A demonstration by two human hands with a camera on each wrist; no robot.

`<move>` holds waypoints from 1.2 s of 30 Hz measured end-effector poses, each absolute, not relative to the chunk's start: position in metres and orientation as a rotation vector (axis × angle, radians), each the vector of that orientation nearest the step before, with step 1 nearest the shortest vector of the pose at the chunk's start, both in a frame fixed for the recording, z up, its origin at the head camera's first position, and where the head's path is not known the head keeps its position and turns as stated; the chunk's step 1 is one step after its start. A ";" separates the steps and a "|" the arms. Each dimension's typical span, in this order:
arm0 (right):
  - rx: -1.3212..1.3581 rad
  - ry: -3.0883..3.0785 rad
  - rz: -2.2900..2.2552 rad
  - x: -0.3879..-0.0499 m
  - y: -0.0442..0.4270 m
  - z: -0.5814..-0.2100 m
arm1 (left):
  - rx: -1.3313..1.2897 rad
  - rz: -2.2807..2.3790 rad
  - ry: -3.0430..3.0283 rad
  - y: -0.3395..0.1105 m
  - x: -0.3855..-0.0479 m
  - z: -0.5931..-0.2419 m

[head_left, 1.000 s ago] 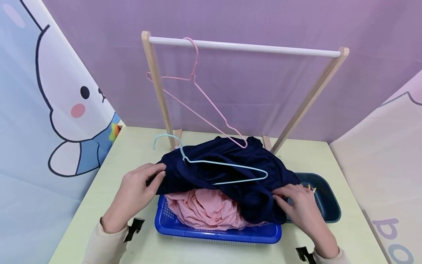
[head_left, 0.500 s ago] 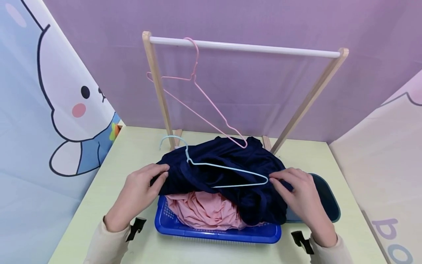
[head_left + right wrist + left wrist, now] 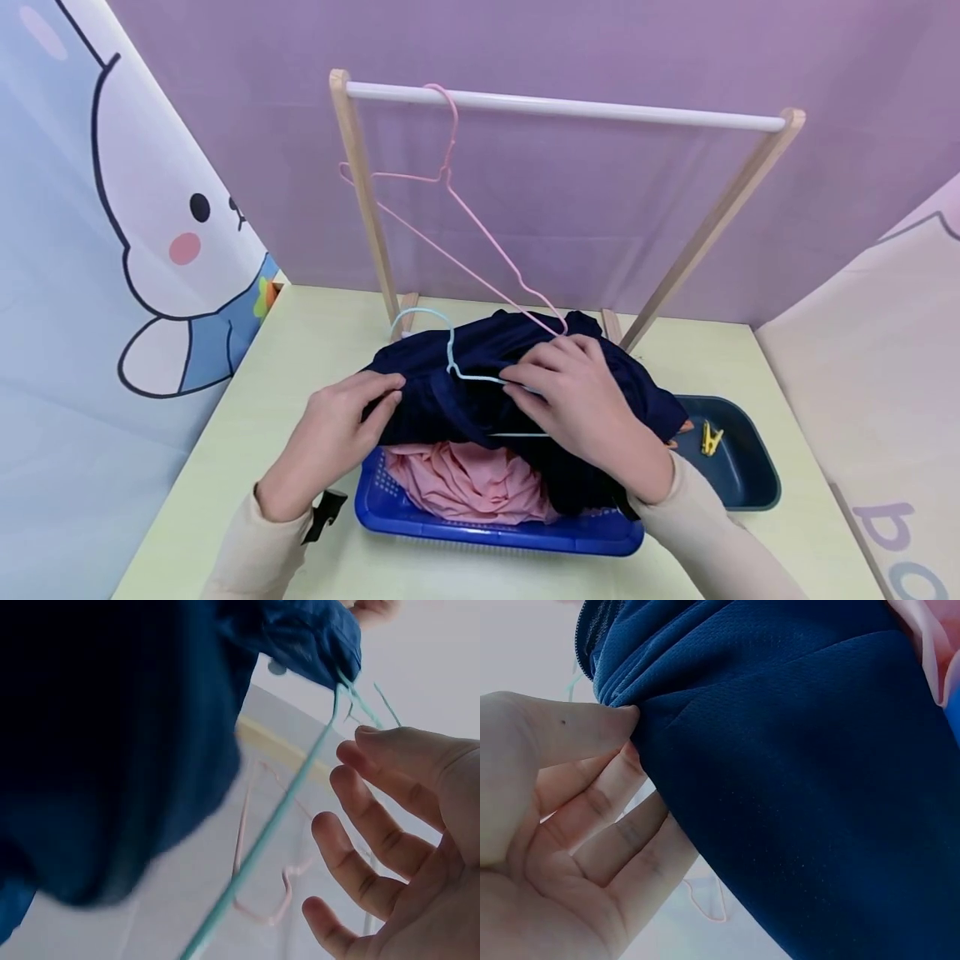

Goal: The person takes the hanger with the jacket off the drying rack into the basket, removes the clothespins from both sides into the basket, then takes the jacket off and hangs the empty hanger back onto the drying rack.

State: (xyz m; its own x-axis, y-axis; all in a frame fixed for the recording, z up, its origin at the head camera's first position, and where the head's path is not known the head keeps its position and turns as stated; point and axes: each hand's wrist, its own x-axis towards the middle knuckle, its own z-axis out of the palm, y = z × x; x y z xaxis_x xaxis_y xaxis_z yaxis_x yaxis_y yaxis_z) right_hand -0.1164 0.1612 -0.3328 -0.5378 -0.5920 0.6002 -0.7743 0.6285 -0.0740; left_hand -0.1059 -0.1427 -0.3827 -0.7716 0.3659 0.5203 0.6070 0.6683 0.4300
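"What was furthest left?"

"A rabbit picture [image 3: 165, 275] on the wall sheet, alongside the left edge of the tabletop [image 3: 225, 467]."

"And the left hand [image 3: 335, 431]?"

"Thumb and fingers pinched the left end of the navy cloth [image 3: 427, 417]. In the left wrist view the thumb pressed on gathered fabric, with a zip [image 3: 579, 645] just above."

"What stood behind?"

"A wooden rack [image 3: 374, 242], near the tabletop's back edge. A pink hanger [image 3: 483, 229] hung by its hook towards the left end of the white rail [image 3: 600, 110]."

"Where was the pale blue hanger [image 3: 451, 354]?"

"Across the navy cloth, its hook and neck in sight, the hook pointing left."

"What was under the cloth?"

"A blue basket [image 3: 495, 537], well in from the tabletop's left and right edges. The navy heap covered its back part, and a pink cloth [image 3: 472, 487] lay inside at the front."

"Did the right hand [image 3: 581, 400] grip anything?"

"Its fingertips were at the pale blue hanger, just right of the neck. I couldn't tell whether they pinched the wire or only met it."

"And last?"

"A dark tray [image 3: 738, 479] near the tabletop's right edge, its left part covered by navy cloth, a yellow peg [image 3: 709, 438] lying in it."
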 end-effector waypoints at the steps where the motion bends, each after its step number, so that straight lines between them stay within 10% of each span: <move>1: 1.075 -2.321 0.440 -0.118 0.157 -0.333 | -0.769 -0.841 -2.491 -0.142 -0.106 -0.383; 36: 1.018 -2.410 0.360 -0.112 0.183 -0.328 | -0.760 -0.930 -2.644 -0.140 -0.100 -0.389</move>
